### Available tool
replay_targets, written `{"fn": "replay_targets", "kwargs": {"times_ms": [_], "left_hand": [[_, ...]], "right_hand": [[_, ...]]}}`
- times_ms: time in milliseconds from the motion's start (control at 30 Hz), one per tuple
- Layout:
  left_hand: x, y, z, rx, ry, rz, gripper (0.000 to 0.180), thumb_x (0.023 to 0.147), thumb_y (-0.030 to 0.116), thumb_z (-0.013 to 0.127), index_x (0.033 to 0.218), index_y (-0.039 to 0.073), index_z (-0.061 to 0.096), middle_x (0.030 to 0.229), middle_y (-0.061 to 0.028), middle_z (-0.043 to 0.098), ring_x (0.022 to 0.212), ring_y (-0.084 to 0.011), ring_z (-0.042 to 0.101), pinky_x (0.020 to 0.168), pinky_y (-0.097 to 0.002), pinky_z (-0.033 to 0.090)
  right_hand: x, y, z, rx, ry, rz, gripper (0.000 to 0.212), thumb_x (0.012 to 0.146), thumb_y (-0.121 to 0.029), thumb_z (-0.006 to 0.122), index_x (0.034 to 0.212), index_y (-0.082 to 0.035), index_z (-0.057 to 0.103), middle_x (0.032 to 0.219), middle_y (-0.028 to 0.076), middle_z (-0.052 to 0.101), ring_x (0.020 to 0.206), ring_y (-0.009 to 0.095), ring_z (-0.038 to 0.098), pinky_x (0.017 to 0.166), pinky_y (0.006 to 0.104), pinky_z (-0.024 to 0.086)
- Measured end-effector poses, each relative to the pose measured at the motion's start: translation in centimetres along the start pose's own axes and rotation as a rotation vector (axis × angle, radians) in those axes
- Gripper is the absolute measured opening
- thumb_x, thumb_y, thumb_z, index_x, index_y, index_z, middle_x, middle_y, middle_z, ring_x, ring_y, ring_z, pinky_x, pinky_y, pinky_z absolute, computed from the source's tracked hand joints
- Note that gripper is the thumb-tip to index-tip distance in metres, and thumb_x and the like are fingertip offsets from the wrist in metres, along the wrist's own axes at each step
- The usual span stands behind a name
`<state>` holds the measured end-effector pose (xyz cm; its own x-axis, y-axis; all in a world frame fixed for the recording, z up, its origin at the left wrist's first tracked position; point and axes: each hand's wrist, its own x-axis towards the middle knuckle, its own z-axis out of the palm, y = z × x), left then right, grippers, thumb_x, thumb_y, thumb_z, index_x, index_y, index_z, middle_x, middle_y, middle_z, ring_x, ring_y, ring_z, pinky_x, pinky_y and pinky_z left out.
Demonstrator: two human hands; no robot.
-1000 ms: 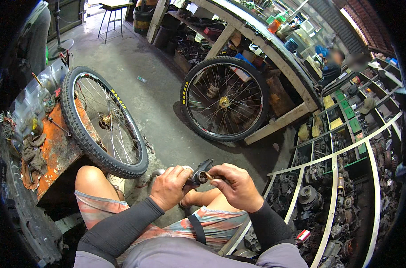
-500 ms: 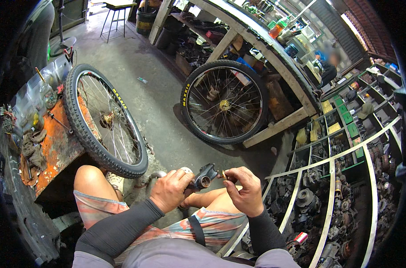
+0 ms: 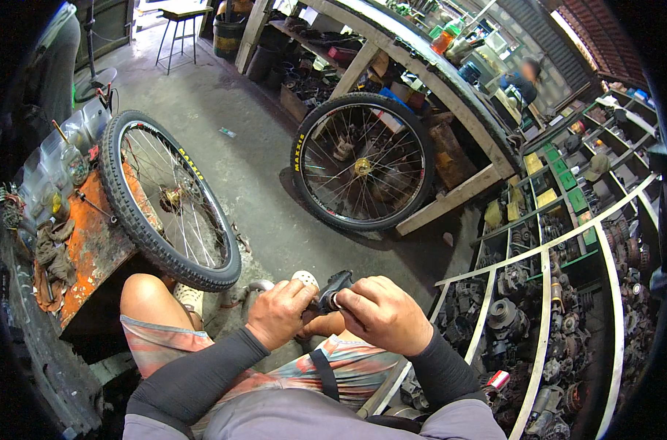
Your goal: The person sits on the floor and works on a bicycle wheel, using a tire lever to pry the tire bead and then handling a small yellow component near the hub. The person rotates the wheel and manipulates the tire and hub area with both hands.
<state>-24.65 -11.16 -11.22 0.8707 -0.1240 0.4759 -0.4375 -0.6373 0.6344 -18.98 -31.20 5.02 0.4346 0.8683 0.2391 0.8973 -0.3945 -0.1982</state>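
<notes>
Over my lap, my left hand (image 3: 278, 315) is closed around one end of a dark metal part (image 3: 338, 281) with a round bore, which looks like a bicycle stem. The fingers of my right hand (image 3: 386, 315) are bent in a pinch against the bore's mouth, where a shiny edge shows at the fingertips. The small brass-coloured piece they pinch is mostly hidden by the fingers.
One bicycle wheel (image 3: 113, 183) leans on an orange-topped bench (image 3: 102, 253) to my left. Another wheel (image 3: 299, 172) rests against the wooden workbench (image 3: 451, 209) ahead. Compartmented shelving (image 3: 542, 323) full of metal parts flanks my right. A person (image 3: 520, 84) is at the far right.
My right hand has moved left, bringing the small brass-coloured piece to the bore of the dark part. That hand now covers the bore. The left hand keeps its grip.
</notes>
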Motion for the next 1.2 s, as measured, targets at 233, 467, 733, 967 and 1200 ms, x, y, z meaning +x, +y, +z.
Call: {"fn": "replay_targets", "kwargs": {"times_ms": [233,467,733,967,1200], "left_hand": [[0.1,-0.1,-0.4,-0.039,0.041,-0.033,0.038,0.083,0.021,0.087,0.114,0.007,0.069,0.094,-0.0109,0.067,0.087,-0.0346,0.069,0.076,-0.0461,0.056],[-0.2,-1.6,-1.8,-0.091,0.113,-0.082,0.033,0.089,0.022,0.087,0.112,0.006,0.071,0.097,-0.0137,0.071,0.086,-0.0372,0.071,0.078,-0.0459,0.057],[-1.9,-3.9,-4.1,-0.078,0.066,-0.243,0.033,0.091,0.014,0.084,0.117,0.0,0.07,0.104,-0.0179,0.075,0.095,-0.0408,0.075,0.083,-0.047,0.06],[-3.4,-5.0,-5.6,-0.144,0.059,-0.291,0.033,0.097,0.015,0.08,0.125,0.0,0.072,0.114,-0.0189,0.079,0.106,-0.0357,0.079,0.093,-0.0419,0.061],[-4.8,-5.3,-5.9,-0.229,0.145,-0.31,0.039,0.099,0.016,0.078,0.132,-0.002,0.069,0.126,-0.0184,0.076,0.119,-0.0334,0.075,0.104,-0.0412,0.056]], "right_hand": [[-0.7,0.0,2.4,0.482,0.151,0.273,0.021,0.09,0.002,0.078,0.111,-0.001,0.075,0.096,0.013,0.072,0.08,0.024,0.071,0.069,0.0328,0.056],[-2.5,1.5,6.7,0.75,0.593,0.542,0.017,0.098,-0.001,0.077,0.114,0.004,0.075,0.103,0.008,0.074,0.087,0.013,0.069,0.077,0.0274,0.056],[0.1,4.4,12.2,1.205,0.81,0.521,0.026,0.11,-0.01,0.068,0.131,0.004,0.066,0.117,0.013,0.075,0.117,0.022,0.074,0.105,0.0371,0.058],[3.7,1.1,15.4,1.649,0.463,0.394,0.027,0.112,-0.014,0.064,0.132,0.004,0.064,0.121,0.012,0.075,0.115,0.018,0.071,0.108,0.035,0.054],[4.7,-0.1,15.8,1.645,0.451,0.328,0.028,0.11,-0.01,0.066,0.134,0.004,0.064,0.119,0.006,0.07,0.11,0.012,0.066,0.1,0.029,0.054]]}}
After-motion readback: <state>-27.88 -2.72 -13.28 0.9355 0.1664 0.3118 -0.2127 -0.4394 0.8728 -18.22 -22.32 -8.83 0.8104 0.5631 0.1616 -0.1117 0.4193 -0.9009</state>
